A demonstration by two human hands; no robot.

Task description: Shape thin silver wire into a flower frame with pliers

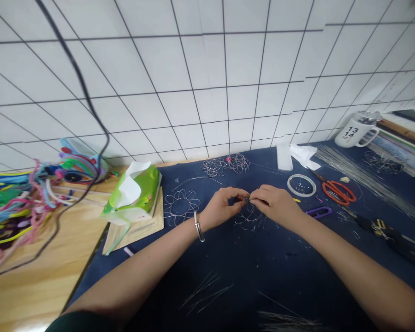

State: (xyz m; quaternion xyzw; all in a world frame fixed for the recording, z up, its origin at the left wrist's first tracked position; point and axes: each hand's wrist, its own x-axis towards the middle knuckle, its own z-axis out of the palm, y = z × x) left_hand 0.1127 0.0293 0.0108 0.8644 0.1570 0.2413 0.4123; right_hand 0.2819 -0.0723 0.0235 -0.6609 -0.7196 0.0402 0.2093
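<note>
Both hands meet near the middle of the dark blue cloth, fingertips nearly touching. My left hand [224, 206], with a silver bangle at its wrist, has thumb and forefinger pinched on the wire piece. My right hand [271, 203] pinches the same piece from the other side. That looped wire piece [251, 219] hangs below the fingertips; the spot being gripped is too small to make out. A wire flower [180, 207] lies flat left of my left hand. Beyond the hands sit bunched wire loops [237, 163] with a pink bit among them.
On the right are a white ring dish [301, 186] with beads, orange-handled scissors [339, 191], black pliers [383, 229], long wires [370, 180] and a white mug [357, 131]. A green tissue pack [134, 191] and colourful pipe cleaners [19, 203] are left. Loose wires [207, 293] lie in front.
</note>
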